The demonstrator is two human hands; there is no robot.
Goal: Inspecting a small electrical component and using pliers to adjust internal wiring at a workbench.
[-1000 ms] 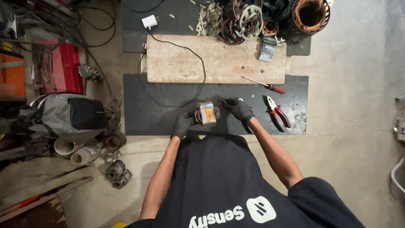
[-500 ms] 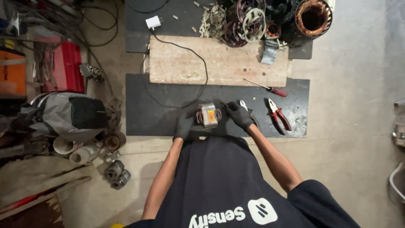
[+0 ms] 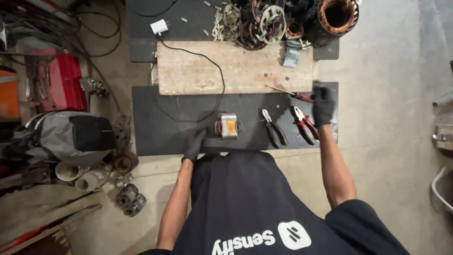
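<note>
From my remote seat, nearest the camera I see a dark shirt and two bare forearms reaching out over a concrete floor. The gloved left hand [image 3: 194,144] lies loose and flat on the near edge of a black mat [image 3: 155,132], holding nothing, just beside and below a small transformer [image 3: 229,125]. The transformer sits on the mat, near its middle, and I think the hand is apart from it. Right of it lie black pliers [image 3: 273,128], then red pliers [image 3: 305,124], both untouched.

The gloved right hand [image 3: 322,105] is stretched to the mat's far right. Its fingers curl down over the red handle of a screwdriver [image 3: 297,95]. The glove hides the contact, so I cannot tell whether it has gripped the handle.

I judge the step in hand to be a reach for a tool, with the transformer set down. A next move would call for a firm hold on the handle and a steadying left hand.

Beyond the mat lies a wooden board [image 3: 198,75] crossed by a black cable [image 3: 218,71], and past that a heap of motor windings [image 3: 278,21]
</note>
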